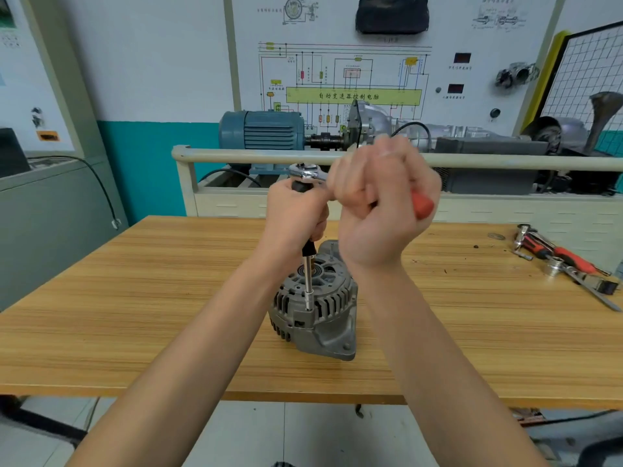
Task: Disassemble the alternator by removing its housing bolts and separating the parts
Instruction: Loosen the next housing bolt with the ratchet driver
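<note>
A grey alternator (315,308) stands on the wooden table (135,298), its slotted housing facing up. A long extension bar (308,281) rises vertically from a bolt on the housing's near edge. My left hand (296,214) grips the black upper part of that bar. On top sits a chrome ratchet head (305,171). My right hand (381,210) grips the ratchet's red handle (421,203), which points right. The right hand looks blurred.
Loose tools with red handles and a socket (559,261) lie at the table's right end. Behind the table a railed bench (256,156) carries a blue motor (263,129) and a gearbox. A wiring diagram board hangs on the back wall.
</note>
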Demonstrator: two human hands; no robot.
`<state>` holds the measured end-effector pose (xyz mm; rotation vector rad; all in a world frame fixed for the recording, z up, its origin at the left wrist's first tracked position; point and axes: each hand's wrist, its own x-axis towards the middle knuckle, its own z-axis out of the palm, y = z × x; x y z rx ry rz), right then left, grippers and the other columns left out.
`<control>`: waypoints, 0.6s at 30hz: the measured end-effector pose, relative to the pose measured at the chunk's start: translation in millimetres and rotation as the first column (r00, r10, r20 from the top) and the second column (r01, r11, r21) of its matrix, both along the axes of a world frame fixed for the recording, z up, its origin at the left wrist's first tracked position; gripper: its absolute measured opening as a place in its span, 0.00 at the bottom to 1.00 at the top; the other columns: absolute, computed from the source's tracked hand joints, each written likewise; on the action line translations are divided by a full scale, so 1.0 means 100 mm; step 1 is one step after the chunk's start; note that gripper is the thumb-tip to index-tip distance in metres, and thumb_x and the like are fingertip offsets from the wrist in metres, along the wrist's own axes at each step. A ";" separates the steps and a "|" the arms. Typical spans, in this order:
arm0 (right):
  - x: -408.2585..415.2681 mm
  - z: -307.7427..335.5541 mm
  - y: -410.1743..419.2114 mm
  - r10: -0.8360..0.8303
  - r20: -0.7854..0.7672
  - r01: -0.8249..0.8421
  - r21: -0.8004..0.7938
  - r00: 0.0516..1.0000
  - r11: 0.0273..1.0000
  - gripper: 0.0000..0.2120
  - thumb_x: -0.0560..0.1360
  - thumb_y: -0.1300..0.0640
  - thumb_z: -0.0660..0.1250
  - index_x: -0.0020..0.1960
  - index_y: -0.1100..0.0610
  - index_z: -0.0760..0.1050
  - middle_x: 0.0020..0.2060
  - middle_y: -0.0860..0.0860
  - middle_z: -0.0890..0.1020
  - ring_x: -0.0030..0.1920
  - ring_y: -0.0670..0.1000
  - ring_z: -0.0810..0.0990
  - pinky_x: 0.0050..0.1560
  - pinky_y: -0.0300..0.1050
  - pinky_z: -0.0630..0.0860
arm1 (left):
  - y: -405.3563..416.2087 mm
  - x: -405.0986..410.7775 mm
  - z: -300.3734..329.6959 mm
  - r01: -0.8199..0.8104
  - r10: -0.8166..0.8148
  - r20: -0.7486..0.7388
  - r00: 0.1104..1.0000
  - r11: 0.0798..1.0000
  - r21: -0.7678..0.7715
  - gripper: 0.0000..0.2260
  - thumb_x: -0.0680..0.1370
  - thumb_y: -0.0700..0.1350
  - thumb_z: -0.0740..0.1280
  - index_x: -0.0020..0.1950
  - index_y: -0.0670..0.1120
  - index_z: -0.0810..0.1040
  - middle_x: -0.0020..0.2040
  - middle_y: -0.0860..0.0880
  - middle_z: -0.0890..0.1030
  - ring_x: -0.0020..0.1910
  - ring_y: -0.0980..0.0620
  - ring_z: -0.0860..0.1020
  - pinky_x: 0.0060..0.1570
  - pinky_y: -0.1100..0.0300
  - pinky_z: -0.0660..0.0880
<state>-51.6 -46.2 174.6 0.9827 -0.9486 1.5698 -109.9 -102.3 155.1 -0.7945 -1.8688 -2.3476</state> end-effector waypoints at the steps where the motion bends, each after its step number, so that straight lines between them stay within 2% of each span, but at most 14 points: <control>1: 0.00 0.03 0.07 0.127 0.033 -0.127 -0.026 0.991 0.992 0.18 0.70 0.63 0.59 0.24 0.50 0.65 0.18 0.43 0.64 0.19 0.42 0.60 0.27 0.36 0.56 | -0.03 -0.01 0.00 0.070 -0.070 -0.010 0.998 0.998 0.008 0.18 0.73 0.30 0.64 0.30 0.47 0.64 0.22 0.53 0.63 0.20 0.55 0.60 0.20 0.65 0.58; 4: -0.03 0.09 0.33 0.483 0.187 -0.444 -0.215 0.855 0.870 0.24 0.75 0.62 0.55 0.21 0.53 0.64 0.15 0.45 0.62 0.18 0.44 0.54 0.23 0.35 0.55 | -0.14 -0.05 0.03 0.276 -0.280 -0.059 0.958 0.959 -0.064 0.17 0.72 0.32 0.67 0.27 0.46 0.68 0.22 0.50 0.66 0.21 0.52 0.63 0.24 0.63 0.63; 6: -0.11 0.11 0.47 0.704 0.208 -0.607 -0.380 0.679 0.698 0.24 0.76 0.60 0.53 0.21 0.55 0.63 0.14 0.46 0.59 0.19 0.46 0.50 0.22 0.36 0.53 | -0.18 -0.06 0.05 0.418 -0.430 -0.077 0.899 0.898 -0.137 0.15 0.71 0.36 0.68 0.26 0.45 0.69 0.22 0.49 0.67 0.21 0.51 0.65 0.26 0.63 0.65; 8: -0.20 0.11 0.55 0.838 0.163 -0.685 -0.505 0.521 0.525 0.23 0.74 0.59 0.54 0.20 0.57 0.62 0.16 0.46 0.54 0.20 0.46 0.49 0.22 0.38 0.51 | -0.17 -0.05 0.06 0.510 -0.524 -0.049 0.850 0.843 -0.168 0.17 0.71 0.38 0.67 0.25 0.46 0.67 0.20 0.50 0.65 0.19 0.53 0.63 0.24 0.65 0.63; 10: -0.27 0.10 0.59 0.874 0.132 -0.688 -0.567 0.468 0.454 0.22 0.73 0.60 0.55 0.20 0.57 0.61 0.17 0.46 0.53 0.20 0.46 0.48 0.22 0.38 0.51 | -0.12 -0.04 0.06 0.540 -0.547 -0.003 0.837 0.829 -0.146 0.18 0.72 0.39 0.66 0.23 0.48 0.65 0.19 0.52 0.62 0.17 0.56 0.59 0.21 0.66 0.56; 12: -0.29 0.10 0.61 0.867 0.133 -0.670 -0.582 0.480 0.460 0.22 0.73 0.60 0.55 0.20 0.56 0.61 0.15 0.47 0.56 0.20 0.46 0.48 0.22 0.38 0.51 | -0.09 -0.05 0.06 0.531 -0.532 0.020 0.846 0.840 -0.115 0.20 0.72 0.39 0.65 0.22 0.48 0.64 0.18 0.53 0.61 0.16 0.57 0.57 0.21 0.67 0.53; 15: -0.24 0.11 0.57 0.818 0.152 -0.632 -0.561 0.555 0.534 0.23 0.74 0.60 0.54 0.20 0.56 0.62 0.14 0.48 0.59 0.20 0.46 0.49 0.21 0.38 0.53 | -0.06 -0.04 0.06 0.420 -0.419 0.022 0.908 0.904 -0.085 0.24 0.76 0.35 0.63 0.22 0.49 0.62 0.19 0.53 0.59 0.16 0.56 0.55 0.21 0.67 0.51; 18: -0.15 0.10 0.43 0.669 0.216 -0.534 -0.454 0.711 0.714 0.26 0.79 0.61 0.50 0.21 0.54 0.62 0.15 0.47 0.59 0.20 0.47 0.50 0.23 0.38 0.54 | -0.03 -0.02 0.06 0.236 -0.235 0.038 0.971 0.971 -0.029 0.23 0.77 0.33 0.61 0.26 0.49 0.60 0.20 0.53 0.58 0.17 0.56 0.54 0.21 0.66 0.51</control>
